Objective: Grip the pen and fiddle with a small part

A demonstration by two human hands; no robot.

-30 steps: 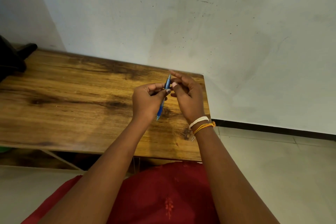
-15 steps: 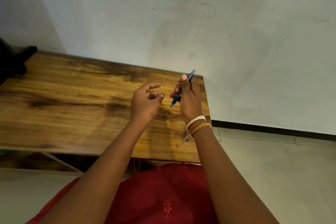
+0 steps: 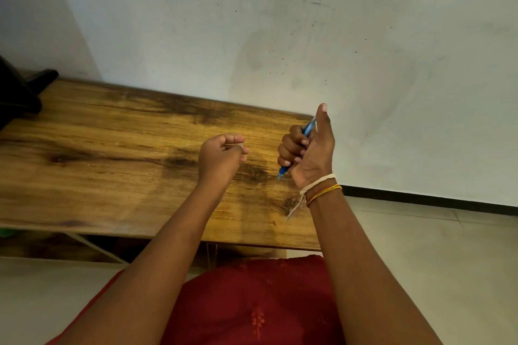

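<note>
— Where's the pen right now?

— One blue pen point(image 3: 306, 131), plastic and slim, in the right hand point(image 3: 308, 152). The fingers are curled round the barrel and the thumb stands straight up; the tip pokes out below the palm, over the right end of the table point(image 3: 112, 148), close to its far right corner.

— And the other hand?

— The left hand point(image 3: 221, 155) hovers just to the left of it, apart from the pen, fingers curled with the thumb against the fingertips. Something tiny may be pinched there; I can't tell.

— Room around them?

— Bare wood stretches left, grainy brown with dark knots. The far edge meets a scuffed white wall point(image 3: 308, 36). One dark object point(image 3: 19, 92) sits at the far left. Two thread bands point(image 3: 319, 189) circle the right wrist, one white, one orange.
</note>
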